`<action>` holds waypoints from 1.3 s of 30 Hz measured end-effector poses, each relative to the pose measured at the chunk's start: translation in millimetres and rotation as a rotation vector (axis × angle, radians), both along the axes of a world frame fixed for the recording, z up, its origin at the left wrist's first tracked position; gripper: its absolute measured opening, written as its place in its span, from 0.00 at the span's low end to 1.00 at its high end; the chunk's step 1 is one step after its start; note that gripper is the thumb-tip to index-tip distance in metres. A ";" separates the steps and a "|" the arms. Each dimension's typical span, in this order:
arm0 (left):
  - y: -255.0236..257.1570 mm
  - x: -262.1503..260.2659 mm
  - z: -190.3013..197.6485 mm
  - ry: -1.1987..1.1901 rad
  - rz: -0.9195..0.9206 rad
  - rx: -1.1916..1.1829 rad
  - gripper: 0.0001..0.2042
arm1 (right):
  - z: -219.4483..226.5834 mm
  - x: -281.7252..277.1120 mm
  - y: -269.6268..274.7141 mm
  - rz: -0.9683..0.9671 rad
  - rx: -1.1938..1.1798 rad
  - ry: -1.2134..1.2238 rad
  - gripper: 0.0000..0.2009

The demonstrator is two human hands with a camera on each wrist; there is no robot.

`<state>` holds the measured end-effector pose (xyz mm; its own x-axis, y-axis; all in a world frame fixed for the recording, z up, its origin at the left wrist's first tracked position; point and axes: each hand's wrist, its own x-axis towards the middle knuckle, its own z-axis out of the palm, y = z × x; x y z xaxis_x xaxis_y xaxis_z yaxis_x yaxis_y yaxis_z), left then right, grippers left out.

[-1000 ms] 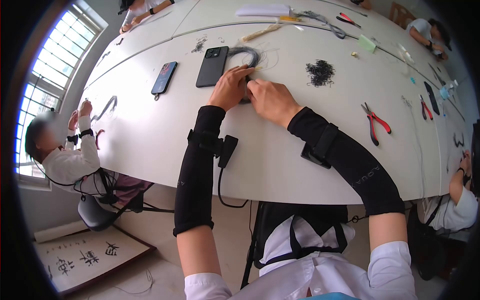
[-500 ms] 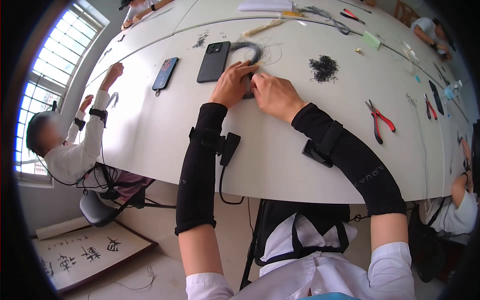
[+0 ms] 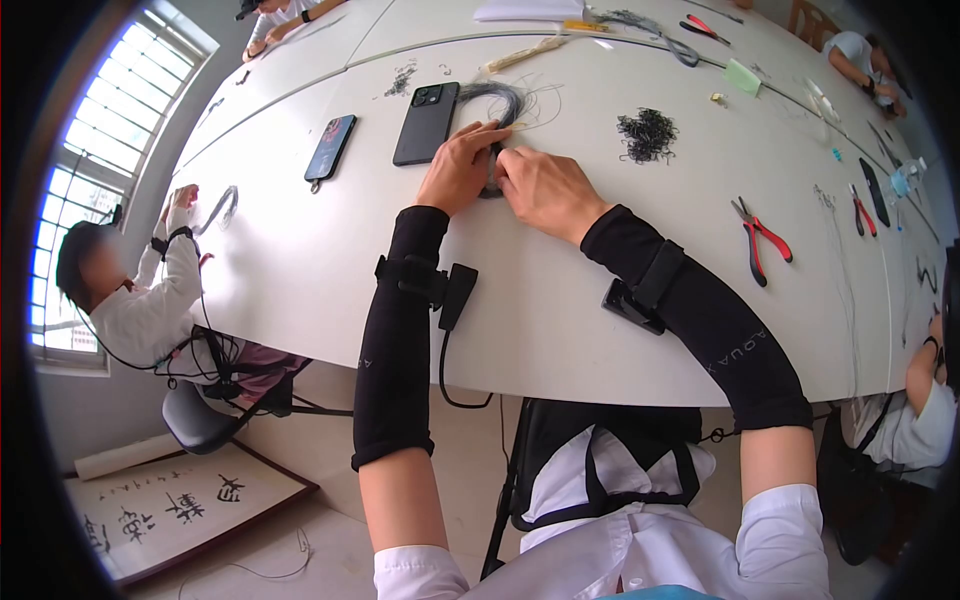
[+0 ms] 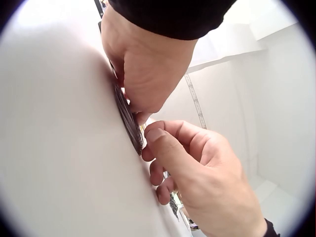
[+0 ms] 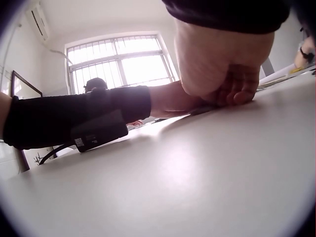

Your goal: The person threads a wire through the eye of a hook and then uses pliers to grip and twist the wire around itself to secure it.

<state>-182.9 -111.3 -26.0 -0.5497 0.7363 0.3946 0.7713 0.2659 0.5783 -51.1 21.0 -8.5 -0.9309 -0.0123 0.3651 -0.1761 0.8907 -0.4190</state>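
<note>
A looped bundle of thin dark strands (image 3: 514,103) lies on the white table, its near end under my hands. My left hand (image 3: 462,165) holds the bundle down, fingers across it and thumb at its side. Close against it, my right hand (image 3: 550,192) has thumb and index finger pinched together at the bundle's edge. In the left wrist view the strands (image 4: 128,121) run flat along the tabletop between both hands. My right hand (image 5: 222,74) hides most of the contact in the right wrist view. A dark phone (image 3: 427,122) lies just left of the bundle.
A second phone (image 3: 330,150) lies further left. To the right are a pile of small black pieces (image 3: 647,136) and red-handled pliers (image 3: 760,243). Beyond the bundle lies a pale bunch of strands (image 3: 527,54). Another person (image 3: 140,285) sits at the left edge.
Both hands stay at the bundle, with only small finger shifts. The head view has shifted slightly. The person at the left raised an arm and has lowered it again.
</note>
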 end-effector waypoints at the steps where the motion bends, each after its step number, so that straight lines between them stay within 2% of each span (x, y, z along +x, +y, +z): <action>1: -0.1 0.0 0.4 -0.011 -0.002 0.000 0.18 | 2.7 1.7 -0.3 0.027 -0.016 -0.006 0.08; 7: -3.1 -4.3 3.3 -0.116 -0.018 0.020 0.17 | 8.5 5.7 -1.8 0.077 0.003 -0.060 0.09; 10: -5.0 -7.1 8.4 -0.349 -0.036 0.039 0.17 | 8.1 5.8 -3.6 0.118 -0.015 0.007 0.07; 16: -6.9 -7.7 16.2 -0.349 -0.071 -0.010 0.17 | 4.9 -0.8 -9.1 0.155 0.127 0.008 0.05; 19: -7.2 -10.6 11.8 -0.332 -0.104 0.017 0.17 | 0.4 -2.8 -11.9 0.150 0.142 0.039 0.05; 22: -6.8 -7.0 11.0 -0.273 -0.062 -0.033 0.17 | 1.8 2.0 -14.2 0.160 0.135 0.030 0.05; 25: -6.4 -1.9 9.5 -0.167 -0.054 -0.040 0.18 | 11.0 19.1 -20.6 0.235 0.079 0.075 0.04; 31: -5.3 -0.1 7.3 -0.077 -0.043 -0.037 0.17 | 59.4 85.6 -25.1 0.390 -0.131 0.170 0.05; 33: -5.2 0.1 7.0 -0.075 -0.043 -0.026 0.17 | 80.8 112.9 -16.4 0.364 -0.294 0.167 0.04; 35: -5.2 0.3 7.5 -0.073 -0.038 -0.020 0.17 | 104.7 142.2 3.0 0.292 -0.471 0.110 0.03; 36: -5.3 1.0 8.1 -0.072 -0.033 -0.020 0.17 | 109.1 150.9 17.4 0.245 -0.560 0.192 0.03; 37: -4.8 0.4 7.1 -0.072 -0.031 -0.020 0.17 | 112.7 158.2 21.9 0.152 -0.850 0.247 0.04; 39: -2.5 -2.7 3.6 -0.052 -0.028 0.005 0.17 | 131.4 167.1 56.3 0.029 -0.974 0.278 0.07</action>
